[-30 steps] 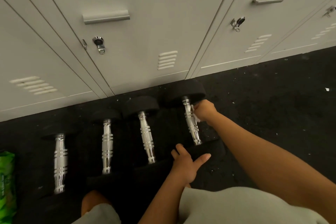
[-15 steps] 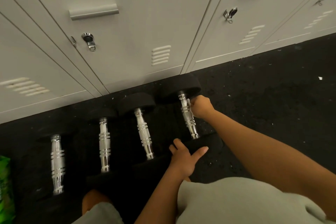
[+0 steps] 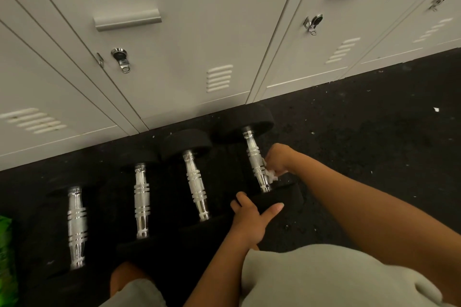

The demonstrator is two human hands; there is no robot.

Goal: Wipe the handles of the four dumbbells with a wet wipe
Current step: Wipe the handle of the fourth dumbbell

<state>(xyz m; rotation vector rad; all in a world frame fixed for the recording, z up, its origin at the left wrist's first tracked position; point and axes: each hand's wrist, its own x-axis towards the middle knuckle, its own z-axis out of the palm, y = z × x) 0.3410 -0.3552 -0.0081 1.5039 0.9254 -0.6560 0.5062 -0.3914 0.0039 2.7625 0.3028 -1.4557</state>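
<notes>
The right hand (image 3: pixel 278 158) is pinching a white wet wipe (image 3: pixel 270 174) against the rightmost dumbbell's chrome handle (image 3: pixel 257 161) (low on the shaft), while the left hand (image 3: pixel 252 218) is gripping its near black head (image 3: pixel 277 198). Three other dumbbells (image 3: pixel 139 200) are lying alongside, before grey lockers (image 3: pixel 199 32).

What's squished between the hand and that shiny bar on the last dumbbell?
In the head view, a crumpled white wet wipe sits between the right hand and the rightmost dumbbell's chrome handle.
</notes>
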